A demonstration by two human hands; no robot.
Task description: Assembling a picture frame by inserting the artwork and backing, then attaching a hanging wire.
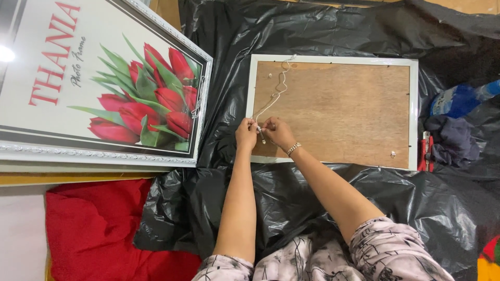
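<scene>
A white picture frame [414, 112] lies face down on black plastic sheeting, its brown wooden backing board [344, 109] showing. A thin white string [278, 88] runs in loops across the board's left part. My left hand [246, 132] and my right hand [277, 132] meet at the frame's lower left edge, both pinching the near end of the string with fingers closed. A gold bracelet sits on my right wrist. A small metal hook [392, 154] is fixed near the board's lower right corner.
A large framed picture of red tulips [104, 83] lies at the left. Black plastic sheeting [333, 198] covers the floor. A red cloth [94, 229] lies at lower left. A blue plastic bottle [461, 99], dark cloth [453, 140] and a red-handled tool [425, 151] lie right of the frame.
</scene>
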